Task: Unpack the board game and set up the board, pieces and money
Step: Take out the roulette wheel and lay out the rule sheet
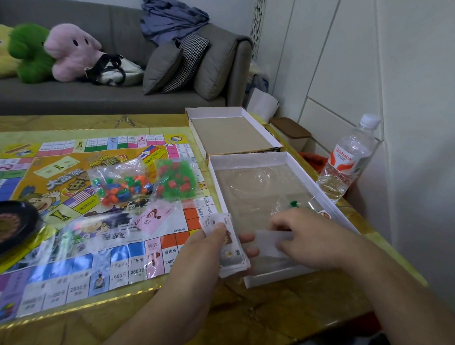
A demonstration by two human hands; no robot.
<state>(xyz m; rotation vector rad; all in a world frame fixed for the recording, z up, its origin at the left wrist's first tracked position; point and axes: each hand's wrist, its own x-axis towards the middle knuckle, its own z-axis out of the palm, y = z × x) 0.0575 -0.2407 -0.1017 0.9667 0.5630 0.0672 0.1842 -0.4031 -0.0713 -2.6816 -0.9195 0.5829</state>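
1. the left hand [199, 251] pinches a stack of paper money [230, 246] at the near left corner of the open box tray [249, 157], thumb on top — keep that pinch firm so the notes do not fan out.
2. the right hand [310, 236] curls its fingers round a clear wrapper [270, 240] just beside the stack; it looks like the sleeve is coming off, so draw it sideways, not upward.
3. the board [70, 207] already lies flat on the table [258, 318], with two bags of pieces [146, 182] on it — set the money beside them, wrapper into the tray.
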